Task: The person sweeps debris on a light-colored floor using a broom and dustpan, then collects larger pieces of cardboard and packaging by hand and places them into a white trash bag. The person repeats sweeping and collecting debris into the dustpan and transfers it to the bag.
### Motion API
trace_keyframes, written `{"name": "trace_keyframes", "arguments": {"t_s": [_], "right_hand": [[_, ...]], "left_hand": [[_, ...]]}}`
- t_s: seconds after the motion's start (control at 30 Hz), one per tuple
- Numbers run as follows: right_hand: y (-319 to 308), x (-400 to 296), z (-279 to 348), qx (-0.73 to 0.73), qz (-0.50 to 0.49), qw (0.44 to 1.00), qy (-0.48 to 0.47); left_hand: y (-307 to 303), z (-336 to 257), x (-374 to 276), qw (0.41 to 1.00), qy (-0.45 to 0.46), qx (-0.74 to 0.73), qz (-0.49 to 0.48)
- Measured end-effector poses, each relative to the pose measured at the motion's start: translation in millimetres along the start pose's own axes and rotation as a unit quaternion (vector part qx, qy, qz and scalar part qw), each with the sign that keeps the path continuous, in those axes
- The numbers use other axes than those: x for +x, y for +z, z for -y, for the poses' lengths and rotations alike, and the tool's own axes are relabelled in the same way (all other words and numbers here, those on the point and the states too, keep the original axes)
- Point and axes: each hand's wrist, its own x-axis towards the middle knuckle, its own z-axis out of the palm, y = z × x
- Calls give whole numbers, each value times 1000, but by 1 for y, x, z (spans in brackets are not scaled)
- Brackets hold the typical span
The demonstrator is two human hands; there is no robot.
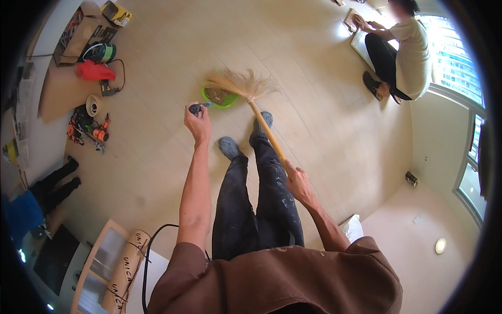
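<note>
In front of my feet a bright green dustpan (225,103) rests low over the tiled floor, with brownish debris (218,95) in its pan. My left hand (198,121) is closed around the dark end of the dustpan's upright handle (201,106). My right hand (299,180) grips the wooden handle (270,135) of a straw broom. The broom's fanned bristles (243,84) lie over the far and right edge of the pan, partly hiding it. Whether the bristles touch the debris cannot be told.
At upper right a person (411,55) squats by a window, hands on a flat board. Another person in blue (23,214) stands at far left. Along the left lie a cardboard box (80,37), a red cloth (96,71), a drill (106,88) and orange tools (101,133). Lower left, a wrapped roll (127,267).
</note>
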Motion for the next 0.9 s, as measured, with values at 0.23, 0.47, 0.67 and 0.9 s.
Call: {"name": "trace_keyframes", "arguments": {"t_s": [0.23,0.47,0.67,0.9], "right_hand": [[-40,14,4,-67,-115,991,-22],[45,140,-65,-105,-161,981,-3],[154,54,-3,-20,-1,1000,5],[90,-84,68,60,17,997,44]], "left_hand": [[-71,35,0,999,12,-35,-24],[-96,47,-3,1000,-1,-24,1],[-116,59,1,1000,-2,-3,-16],[-125,56,-7,1000,-10,-9,-11]]}}
